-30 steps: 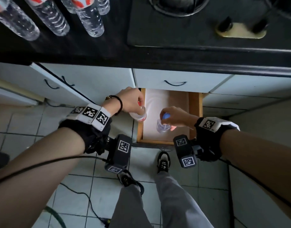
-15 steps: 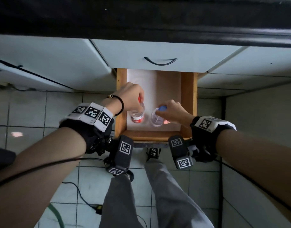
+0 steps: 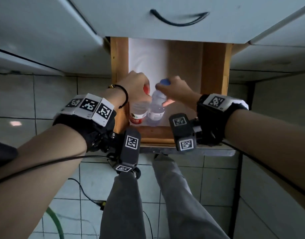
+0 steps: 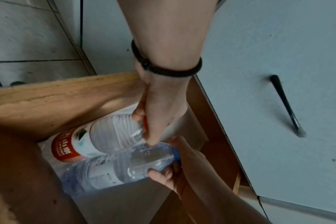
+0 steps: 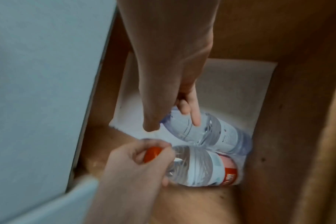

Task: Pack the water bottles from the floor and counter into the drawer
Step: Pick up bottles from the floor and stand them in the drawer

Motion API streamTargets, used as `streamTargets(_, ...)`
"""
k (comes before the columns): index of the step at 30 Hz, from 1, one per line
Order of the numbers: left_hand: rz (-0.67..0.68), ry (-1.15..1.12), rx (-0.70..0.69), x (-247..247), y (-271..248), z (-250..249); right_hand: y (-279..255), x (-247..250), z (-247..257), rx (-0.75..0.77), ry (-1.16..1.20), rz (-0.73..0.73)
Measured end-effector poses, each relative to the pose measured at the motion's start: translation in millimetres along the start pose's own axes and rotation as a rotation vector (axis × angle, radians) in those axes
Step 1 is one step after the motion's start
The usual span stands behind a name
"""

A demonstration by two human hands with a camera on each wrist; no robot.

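Note:
Two clear water bottles stand side by side in the near left corner of the open wooden drawer [image 3: 215,66]. My left hand [image 3: 138,85] grips the neck and red cap of the red-labelled bottle [image 3: 137,113] [image 4: 82,144] [image 5: 203,165]. My right hand [image 3: 176,91] holds the shoulder of the blue-capped bottle [image 3: 156,109] [image 4: 115,168] [image 5: 207,133], thumb and fingers curled round it. The bottles touch each other. Their bases sit on the white liner [image 3: 148,57].
A closed white drawer front with a black handle [image 3: 178,18] hangs above the open drawer. White cabinet doors [image 3: 45,31] flank it. The tiled floor [image 3: 76,192] below carries a black cable and a green hose; my grey-trousered legs [image 3: 124,204] stand in front.
Both hands have lowered the bottles deeper into the drawer's near left corner and drawn them together. My head has come closer and tipped down, so the counter is out of view.

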State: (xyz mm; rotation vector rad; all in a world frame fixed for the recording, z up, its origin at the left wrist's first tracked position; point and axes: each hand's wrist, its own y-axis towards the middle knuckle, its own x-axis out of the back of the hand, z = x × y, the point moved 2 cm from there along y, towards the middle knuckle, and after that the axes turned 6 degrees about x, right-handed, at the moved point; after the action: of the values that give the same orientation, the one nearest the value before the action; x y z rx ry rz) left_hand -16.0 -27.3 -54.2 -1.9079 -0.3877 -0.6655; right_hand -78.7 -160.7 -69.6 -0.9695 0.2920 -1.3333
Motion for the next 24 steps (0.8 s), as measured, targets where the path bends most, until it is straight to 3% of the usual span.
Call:
streamTargets(2,-0.157,-0.041,0.026,-3,9,7,15,-1,-4,-0.033,0.103,-0.11)
streamTargets(5,-0.281,-0.047,0.103,-10,22,20,36,-9,-15,-0.038,0.16,-0.093)
streamTargets(12,-0.09,0.061,0.162,-40,60,26,65,-31,-33,-0.057,0.351,0.01)
streamTargets(18,0.054,0.063,0.236,-79,61,46,69,-44,-34,-0.005,0.16,0.106)
streamTargets(24,0.1,-0.028,0.257,-88,61,46,50,-49,-50,-0.044,0.234,0.296)
